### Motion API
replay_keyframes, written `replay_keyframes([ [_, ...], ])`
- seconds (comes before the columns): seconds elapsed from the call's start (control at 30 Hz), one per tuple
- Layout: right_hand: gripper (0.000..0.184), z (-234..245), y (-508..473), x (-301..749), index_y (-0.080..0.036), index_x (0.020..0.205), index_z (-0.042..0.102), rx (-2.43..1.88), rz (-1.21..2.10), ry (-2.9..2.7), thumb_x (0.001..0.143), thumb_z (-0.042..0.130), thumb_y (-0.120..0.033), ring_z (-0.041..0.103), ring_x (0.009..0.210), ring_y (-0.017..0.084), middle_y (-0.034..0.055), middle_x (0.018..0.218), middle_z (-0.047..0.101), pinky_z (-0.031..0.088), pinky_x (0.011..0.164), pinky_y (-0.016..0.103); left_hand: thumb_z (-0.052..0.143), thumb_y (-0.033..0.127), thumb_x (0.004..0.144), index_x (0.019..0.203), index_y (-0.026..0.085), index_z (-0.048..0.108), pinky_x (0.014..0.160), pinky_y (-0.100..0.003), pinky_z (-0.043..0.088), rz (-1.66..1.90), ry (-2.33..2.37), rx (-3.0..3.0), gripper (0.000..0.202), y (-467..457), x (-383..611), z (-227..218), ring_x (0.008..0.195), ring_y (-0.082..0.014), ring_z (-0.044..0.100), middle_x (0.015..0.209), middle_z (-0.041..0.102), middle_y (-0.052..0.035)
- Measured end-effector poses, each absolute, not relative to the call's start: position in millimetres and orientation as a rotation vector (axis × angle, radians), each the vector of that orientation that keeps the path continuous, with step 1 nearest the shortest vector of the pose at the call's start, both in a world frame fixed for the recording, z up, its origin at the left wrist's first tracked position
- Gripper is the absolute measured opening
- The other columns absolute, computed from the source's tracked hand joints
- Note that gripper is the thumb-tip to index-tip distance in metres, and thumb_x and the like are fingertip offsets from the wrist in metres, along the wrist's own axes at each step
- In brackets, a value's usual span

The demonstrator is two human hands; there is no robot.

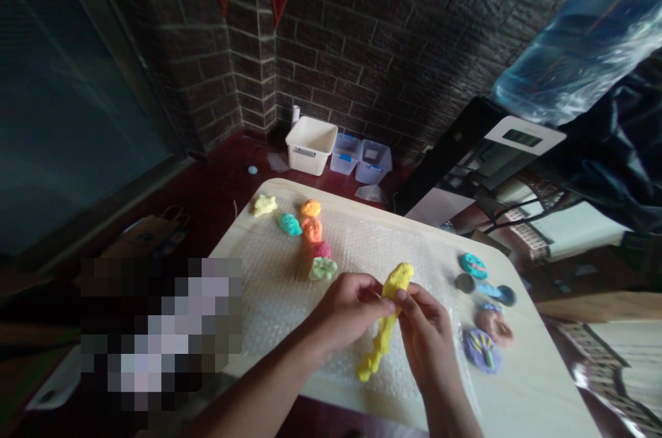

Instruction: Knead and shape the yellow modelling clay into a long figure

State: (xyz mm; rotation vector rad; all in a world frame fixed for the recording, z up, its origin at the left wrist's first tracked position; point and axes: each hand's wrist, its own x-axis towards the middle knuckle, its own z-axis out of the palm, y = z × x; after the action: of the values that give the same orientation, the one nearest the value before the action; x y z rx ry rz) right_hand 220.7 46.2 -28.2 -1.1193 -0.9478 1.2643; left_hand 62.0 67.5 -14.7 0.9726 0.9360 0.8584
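Both hands hold a long strip of yellow modelling clay (397,279) above a sheet of bubble wrap (289,279) on a pale wooden table (532,383). My left hand (349,307) pinches the strip near its upper part. My right hand (427,338) grips it from the right, fingers closed. The strip's lower end (373,359) hangs down to the bubble wrap.
Small clay shapes lie at the far left: yellow (264,205), teal (289,224), orange (311,207), pink (321,249), light green (323,268). Right side holds a teal piece (472,265), a blue roller (486,288), a purple disc (482,350). A white basket (310,144) stands on the floor.
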Motion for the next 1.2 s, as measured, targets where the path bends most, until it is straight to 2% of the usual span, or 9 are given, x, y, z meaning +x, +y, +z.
replay_keyframes([
  [0.13,0.018,-28.8,45.8,221.5,-0.022,0.081,0.079,-1.108,1.283,-0.91,0.082,0.087,-0.037,0.064,0.078,0.02,0.003,0.077,0.071,0.052,0.074,0.03,0.079,0.039,0.08,0.08,0.015,0.072,0.067,-0.028,0.044,0.864,0.941,1.047,0.025,66.6,63.3,-20.1,0.072,-0.0168,0.062,0.078,0.069,-0.0032],
  [0.27,0.021,-28.6,45.2,220.2,-0.021,0.08,0.078,-1.103,1.278,-0.867,0.083,0.086,-0.041,0.057,0.068,0.015,0.0021,0.076,0.067,0.047,0.062,0.025,0.078,0.039,0.081,0.079,0.015,0.072,0.066,-0.028,0.046,0.892,0.943,1.084,0.024,68.0,61.8,-19.4,0.072,-0.0175,0.064,0.078,0.071,-0.0048],
  [0.53,0.021,-29.3,47.9,223.3,-0.021,0.083,0.079,-1.084,1.191,-0.781,0.087,0.085,-0.041,0.045,0.062,0.012,-0.0016,0.066,0.056,0.04,0.059,0.023,0.078,0.036,0.08,0.088,0.014,0.075,0.061,-0.027,0.045,0.804,0.877,1.113,0.023,66.4,61.2,-17.4,0.07,-0.0165,0.062,0.081,0.071,-0.0063],
  [0.63,0.02,-28.4,48.4,224.6,-0.022,0.085,0.079,-1.073,1.169,-0.803,0.09,0.081,-0.041,0.047,0.064,0.013,-0.0012,0.068,0.056,0.041,0.061,0.024,0.075,0.035,0.083,0.087,0.013,0.075,0.062,-0.027,0.045,0.811,0.89,1.115,0.022,66.4,62.0,-21.4,0.07,-0.0165,0.061,0.082,0.071,-0.0075],
  [0.73,0.02,-27.9,48.2,223.8,-0.023,0.096,0.08,-1.059,1.184,-0.841,0.094,0.076,-0.042,0.052,0.069,0.014,0.0013,0.078,0.063,0.044,0.064,0.026,0.075,0.034,0.085,0.087,0.013,0.073,0.063,-0.027,0.045,0.851,0.905,1.075,0.021,68.1,61.3,-21.0,0.071,-0.0164,0.062,0.081,0.07,-0.0072],
  [0.87,0.032,-29.2,46.3,222.3,-0.022,0.107,0.079,-1.094,1.341,-0.833,0.095,0.069,-0.05,0.063,0.078,0.02,0.0076,0.093,0.072,0.051,0.065,0.029,0.077,0.036,0.085,0.093,0.016,0.068,0.069,-0.03,0.051,0.959,0.878,0.849,0.024,72.0,58.5,-12.3,0.079,-0.0192,0.067,0.089,0.071,-0.0064],
  [0.97,0.035,-27.7,43.0,220.2,-0.02,0.103,0.078,-1.105,1.478,-0.941,0.096,0.068,-0.054,0.068,0.079,0.022,0.0081,0.089,0.073,0.056,0.068,0.032,0.079,0.037,0.085,0.089,0.016,0.066,0.08,-0.032,0.053,1.094,0.818,0.7,0.025,75.3,56.5,-7.2,0.087,-0.02,0.068,0.091,0.072,-0.0059],
  [1.07,0.031,-22.1,40.2,216.3,-0.019,0.1,0.078,-1.116,1.514,-1.11,0.094,0.075,-0.049,0.07,0.077,0.021,0.0077,0.087,0.075,0.058,0.07,0.033,0.078,0.034,0.087,0.088,0.015,0.068,0.088,-0.031,0.05,1.165,0.82,0.727,0.021,77.2,55.4,-7.1,0.095,-0.02,0.067,0.093,0.074,-0.007],
  [1.2,0.029,-17.5,39.9,212.5,-0.019,0.097,0.079,-1.167,1.476,-1.212,0.091,0.08,-0.047,0.071,0.073,0.02,0.0067,0.081,0.075,0.057,0.065,0.031,0.074,0.032,0.09,0.102,0.016,0.07,0.091,-0.035,0.049,1.15,0.832,0.718,0.02,77.8,53.9,-7.2,0.099,-0.0223,0.069,0.101,0.077,-0.0091],
])
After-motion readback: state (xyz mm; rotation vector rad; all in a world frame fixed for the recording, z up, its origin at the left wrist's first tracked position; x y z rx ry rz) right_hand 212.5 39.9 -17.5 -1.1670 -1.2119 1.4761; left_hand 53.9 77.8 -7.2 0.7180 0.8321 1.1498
